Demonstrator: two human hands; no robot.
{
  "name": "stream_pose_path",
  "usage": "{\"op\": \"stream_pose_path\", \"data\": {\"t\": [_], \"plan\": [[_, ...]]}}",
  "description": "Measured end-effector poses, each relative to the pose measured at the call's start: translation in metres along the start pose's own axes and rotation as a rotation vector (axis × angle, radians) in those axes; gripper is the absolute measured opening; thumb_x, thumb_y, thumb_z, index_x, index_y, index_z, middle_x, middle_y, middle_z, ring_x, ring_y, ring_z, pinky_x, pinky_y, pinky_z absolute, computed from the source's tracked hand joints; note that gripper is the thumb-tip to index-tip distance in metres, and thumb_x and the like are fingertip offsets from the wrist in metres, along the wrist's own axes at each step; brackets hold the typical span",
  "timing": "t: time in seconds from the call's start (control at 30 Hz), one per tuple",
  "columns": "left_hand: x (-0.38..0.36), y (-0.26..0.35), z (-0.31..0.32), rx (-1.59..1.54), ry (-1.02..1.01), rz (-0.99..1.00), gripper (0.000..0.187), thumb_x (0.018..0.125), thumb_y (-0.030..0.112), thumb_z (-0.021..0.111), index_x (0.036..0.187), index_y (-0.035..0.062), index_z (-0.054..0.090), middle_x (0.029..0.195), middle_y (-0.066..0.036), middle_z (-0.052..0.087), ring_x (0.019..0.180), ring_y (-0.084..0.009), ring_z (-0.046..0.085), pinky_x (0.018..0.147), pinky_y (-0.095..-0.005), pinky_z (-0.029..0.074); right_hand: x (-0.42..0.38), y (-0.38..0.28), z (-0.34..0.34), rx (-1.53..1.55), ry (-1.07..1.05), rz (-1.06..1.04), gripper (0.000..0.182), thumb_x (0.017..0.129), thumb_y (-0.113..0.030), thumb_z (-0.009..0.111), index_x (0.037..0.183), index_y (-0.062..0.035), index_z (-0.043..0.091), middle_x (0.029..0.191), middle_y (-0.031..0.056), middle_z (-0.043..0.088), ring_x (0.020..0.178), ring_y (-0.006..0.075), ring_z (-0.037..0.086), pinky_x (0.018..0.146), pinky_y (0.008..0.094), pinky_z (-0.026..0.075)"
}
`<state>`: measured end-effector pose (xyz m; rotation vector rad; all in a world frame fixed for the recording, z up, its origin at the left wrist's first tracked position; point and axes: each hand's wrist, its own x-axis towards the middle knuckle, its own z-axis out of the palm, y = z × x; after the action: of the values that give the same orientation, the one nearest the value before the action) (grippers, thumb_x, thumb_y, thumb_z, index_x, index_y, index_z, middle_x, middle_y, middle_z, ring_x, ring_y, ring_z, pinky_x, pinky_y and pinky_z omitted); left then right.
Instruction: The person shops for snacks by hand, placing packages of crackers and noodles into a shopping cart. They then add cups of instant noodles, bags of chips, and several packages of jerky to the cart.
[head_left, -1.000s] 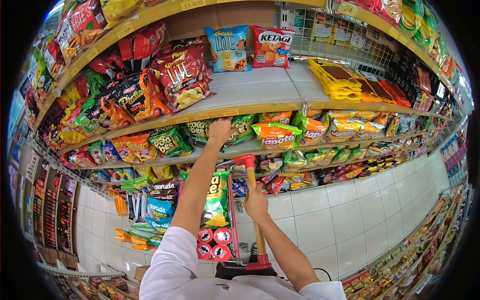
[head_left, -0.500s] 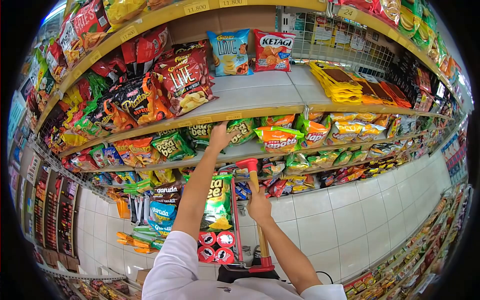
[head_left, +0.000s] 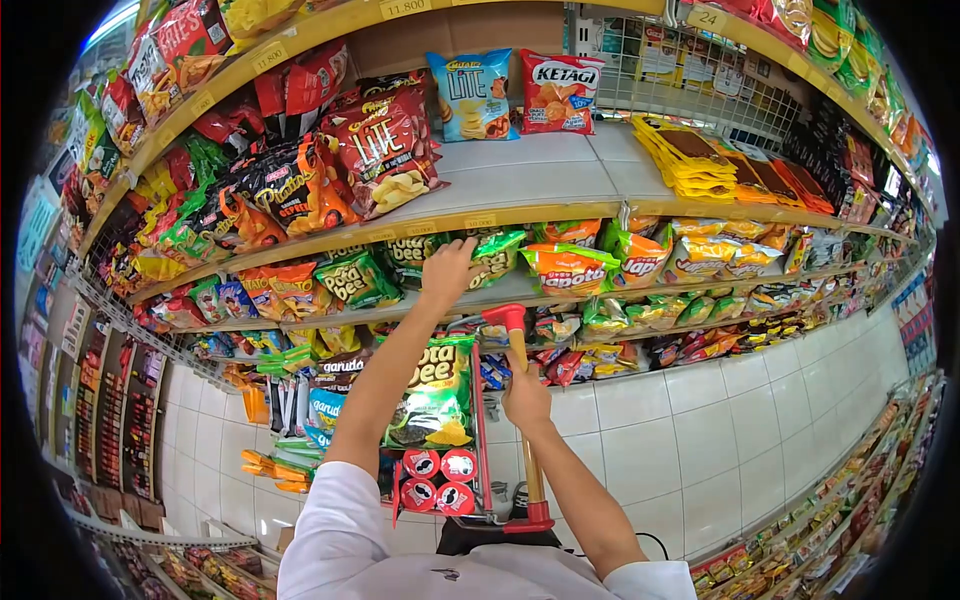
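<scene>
My left hand (head_left: 450, 275) reaches to a middle shelf, its fingers and thumb closed at the left edge of a green Pota Bee chip bag (head_left: 497, 257). Other green chip bags (head_left: 358, 280) lie to its left. My right hand (head_left: 527, 400) is wrapped round the yellow handle (head_left: 533, 470) of a shopping cart, just below its red end piece (head_left: 504, 317). In the cart, a large green Pota Bee bag (head_left: 435, 392) stands behind several cans with red lids (head_left: 421, 464). My left forearm hides part of the blue and brown garuda packs (head_left: 325, 410).
Orange-and-green Japota bags (head_left: 572, 270) sit right of my left hand. On the shelf above stand a blue Lite bag (head_left: 472, 95), a red Ketagi bag (head_left: 559, 92) and flat yellow packs (head_left: 685, 160). White floor tiles (head_left: 690, 450) spread to the right; another stocked shelf (head_left: 840, 490) runs along the lower right.
The view has shifted, so the shelves sit higher and further right. My left hand's fingers have moved onto the green bag's edge. My right hand keeps its hold on the cart handle.
</scene>
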<state>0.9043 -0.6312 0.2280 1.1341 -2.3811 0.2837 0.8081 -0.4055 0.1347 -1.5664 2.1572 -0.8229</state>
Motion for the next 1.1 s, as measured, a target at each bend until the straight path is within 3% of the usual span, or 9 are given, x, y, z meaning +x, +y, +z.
{"op": "stream_pose_path", "data": {"t": [0.17,0.3,0.37,0.4,0.47,0.53,0.8,1.03,1.1], "plan": [[-0.018,0.005,-0.019,0.063,0.084,0.168,0.045,0.073,0.036,0.078,0.105,0.0111,0.058,0.089,-0.007,0.062,0.081,-0.0262,0.064,0.064,-0.0359,0.056,0.002,0.002,0.005,-0.011,0.007,0.005,0.056,0.085,-0.009,0.056,0.138,-0.021,0.042,0.108,0.0232,0.054,0.08,0.0416,0.063,0.066,0.05,0.053],[-0.032,0.006,-0.03,0.013,0.094,0.045,0.045,0.072,0.034,0.078,0.106,0.0111,0.058,0.09,-0.007,0.062,0.083,-0.027,0.064,0.067,-0.0362,0.055,-0.001,0.001,-0.003,0.015,-0.008,-0.001,0.055,0.084,-0.014,0.06,0.136,-0.0149,0.043,0.112,0.0224,0.052,0.088,0.0408,0.061,0.07,0.0506,0.052],[-0.03,0.001,-0.03,-0.012,0.106,-0.08,0.045,0.073,0.033,0.078,0.108,0.0111,0.06,0.09,-0.008,0.062,0.085,-0.0279,0.063,0.07,-0.0369,0.053,0.012,0.008,-0.007,0.184,0.375,-0.132,0.055,0.081,-0.021,0.065,0.131,-0.0086,0.044,0.121,0.0231,0.049,0.106,0.0409,0.054,0.087,0.0532,0.044],[-0.03,0.0,-0.03,-0.015,0.115,-0.076,0.045,0.073,0.033,0.078,0.108,0.0111,0.06,0.09,-0.008,0.062,0.085,-0.0279,0.063,0.07,-0.0369,0.053,0.026,0.016,-0.018,0.154,0.408,-0.035,0.055,0.08,-0.027,0.068,0.125,-0.0036,0.046,0.121,0.0214,0.048,0.118,0.04,0.044,0.098,0.0557,0.034],[-0.035,-0.004,-0.033,0.009,0.187,-0.059,0.046,0.073,0.033,0.077,0.111,0.0116,0.06,0.092,-0.008,0.062,0.085,-0.0278,0.063,0.072,-0.0381,0.053,0.065,0.048,-0.027,-0.121,0.428,-0.013,0.052,0.08,-0.026,0.068,0.122,-0.0031,0.048,0.121,0.0207,0.048,0.119,0.041,0.042,0.1,0.0578,0.032],[-0.031,-0.005,-0.042,0.035,0.226,-0.032,0.047,0.073,0.032,0.078,0.112,0.011,0.061,0.093,-0.008,0.062,0.086,-0.0276,0.061,0.072,-0.0386,0.051,0.093,0.064,-0.058,-0.262,0.493,-0.263,0.049,0.08,-0.026,0.068,0.12,-0.0027,0.049,0.122,0.0219,0.047,0.119,0.0428,0.041,0.101,0.0578,0.032],[-0.05,0.015,-0.121,-0.043,0.282,0.062,0.045,0.072,0.025,0.079,0.109,0.0059,0.064,0.095,-0.01,0.063,0.086,-0.0287,0.061,0.073,-0.0381,0.05,0.145,0.074,-0.071,-0.168,0.524,-0.36,0.057,0.082,-0.021,0.068,0.133,-0.0085,0.046,0.126,0.0257,0.042,0.116,0.046,0.043,0.094,0.0552,0.037],[-0.097,0.039,-0.232,-0.111,0.3,0.106,0.053,0.068,0.016,0.083,0.114,0.0032,0.061,0.101,-0.013,0.065,0.091,-0.0286,0.063,0.076,-0.0364,0.05,0.18,0.068,-0.085,-0.135,0.484,-0.303,0.05,0.081,-0.029,0.069,0.125,-0.0112,0.051,0.114,0.0228,0.045,0.104,0.0426,0.048,0.085,0.0521,0.043],[-0.115,0.041,-0.261,-0.238,0.301,-0.038,0.057,0.066,0.014,0.084,0.115,0.0005,0.059,0.104,-0.016,0.067,0.092,-0.0272,0.066,0.078,-0.0349,0.051,0.186,0.07,-0.084,-0.162,0.5,-0.303,0.05,0.079,-0.03,0.07,0.121,-0.0105,0.053,0.114,0.0223,0.046,0.102,0.0412,0.048,0.083,0.0511,0.043]]}}
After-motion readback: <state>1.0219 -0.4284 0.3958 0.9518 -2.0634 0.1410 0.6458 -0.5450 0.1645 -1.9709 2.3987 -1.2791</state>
